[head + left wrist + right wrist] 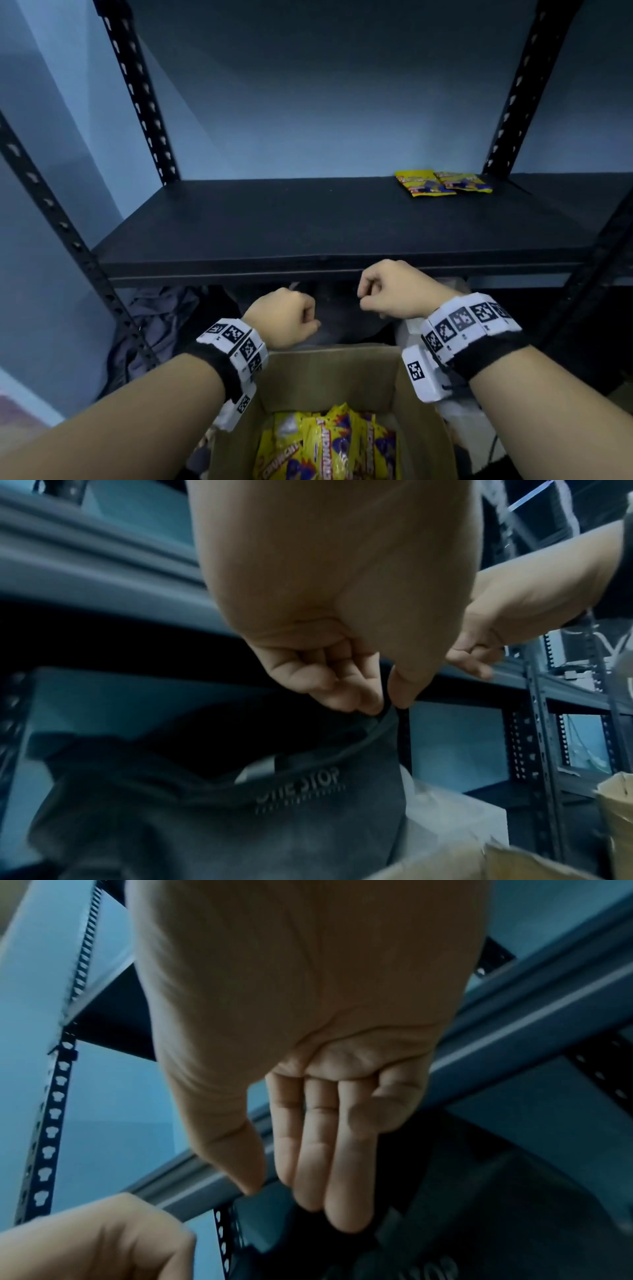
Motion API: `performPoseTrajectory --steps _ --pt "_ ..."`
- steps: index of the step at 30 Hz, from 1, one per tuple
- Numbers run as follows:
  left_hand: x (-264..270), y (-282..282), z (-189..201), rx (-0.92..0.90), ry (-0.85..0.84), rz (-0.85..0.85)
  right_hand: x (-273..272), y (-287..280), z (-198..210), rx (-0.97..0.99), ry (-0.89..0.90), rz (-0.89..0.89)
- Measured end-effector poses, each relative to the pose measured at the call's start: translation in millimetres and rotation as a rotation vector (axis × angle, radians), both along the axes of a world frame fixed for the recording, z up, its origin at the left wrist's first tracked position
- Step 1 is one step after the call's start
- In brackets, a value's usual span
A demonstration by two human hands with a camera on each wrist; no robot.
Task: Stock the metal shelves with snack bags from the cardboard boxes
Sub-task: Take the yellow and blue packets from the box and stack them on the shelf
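**Both hands curled and empty above the box**

Nearest, below the wrists, an open cardboard box (329, 377) holds yellow snack bags (325, 445). Above its far edge the left hand (286, 317) has its fingers (329, 680) curled in toward the thumb, holding nothing. The right hand (394, 291), just beside it, hangs with fingers (318, 1139) loosely bent, also holding nothing. Beyond the fingertips sits a dark bag (240, 804) under the metal shelf (308, 222). Far right on that shelf lie two yellow snack packets (442, 183).
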State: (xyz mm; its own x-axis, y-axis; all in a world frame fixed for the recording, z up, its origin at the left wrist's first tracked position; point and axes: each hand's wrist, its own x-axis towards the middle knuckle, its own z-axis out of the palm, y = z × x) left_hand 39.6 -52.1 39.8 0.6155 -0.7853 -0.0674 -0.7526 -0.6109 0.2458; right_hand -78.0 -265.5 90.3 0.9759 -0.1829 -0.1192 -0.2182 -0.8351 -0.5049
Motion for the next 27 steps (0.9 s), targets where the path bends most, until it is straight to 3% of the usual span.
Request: performPoseTrajectory --steps 6,13,17,22,23,25,27 --pt "3 -11 -59 0.086 0.192 -0.026 14 12 -91 0.078 0.227 0.097" --pt "7 -27 -160 0.179 0.364 0.079 26 14 -217 0.254 0.488 -0.075" --pt "10 -23 -231 0.279 0.475 0.145 22 11 -287 0.198 0.636 -0.109" --pt "24 -5 -335 0.389 0.452 0.223 8 -33 -465 0.141 0.65 -0.246" --pt "27 1 -361 0.384 0.44 0.236 3 -36 -484 0.139 0.666 -0.255" --pt "28 17 -401 0.343 0.449 0.252 -6 -20 -448 0.119 0.683 -0.239" --pt "20 24 -392 0.283 0.478 0.265 -15 -12 -433 0.119 0.667 -0.235"
